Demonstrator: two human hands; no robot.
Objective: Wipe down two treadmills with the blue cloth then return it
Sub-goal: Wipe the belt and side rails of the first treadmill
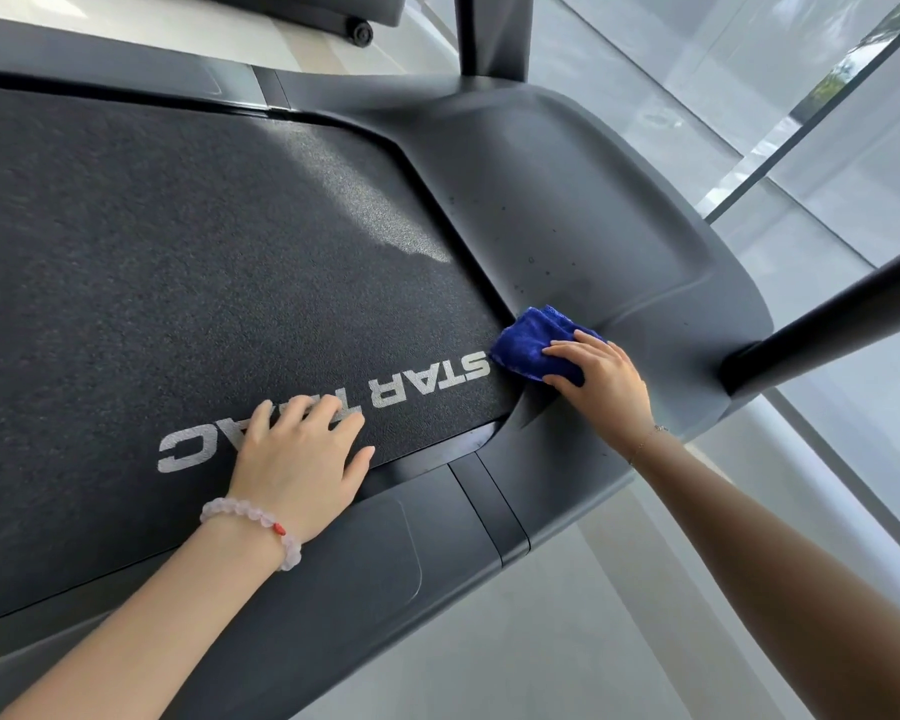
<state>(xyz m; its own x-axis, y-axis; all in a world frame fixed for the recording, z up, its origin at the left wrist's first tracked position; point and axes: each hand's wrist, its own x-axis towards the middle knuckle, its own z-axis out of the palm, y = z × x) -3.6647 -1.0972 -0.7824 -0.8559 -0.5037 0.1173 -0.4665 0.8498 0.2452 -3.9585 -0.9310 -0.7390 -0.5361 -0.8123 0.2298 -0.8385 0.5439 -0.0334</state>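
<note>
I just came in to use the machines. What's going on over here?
A person is wiping a treadmill. Their right hand holds a bunched blue microfibre cloth against the smooth grey plastic hood, right where it meets the dark textured running belt. Their left hand rests flat on the belt, partly covering the white lettering. Small specks dot the hood beyond the cloth.

Your left hand (302,454) covers the middle letters of the logo (432,381). Your right hand (606,384) hides part of the blue cloth (526,340). The belt (178,252) runs off the left edge. The far post (494,33) is cut at the top, the near post (842,314) at the right. The machine behind (328,7) shows only its base. The specks (531,260) are too small to identify.
</note>
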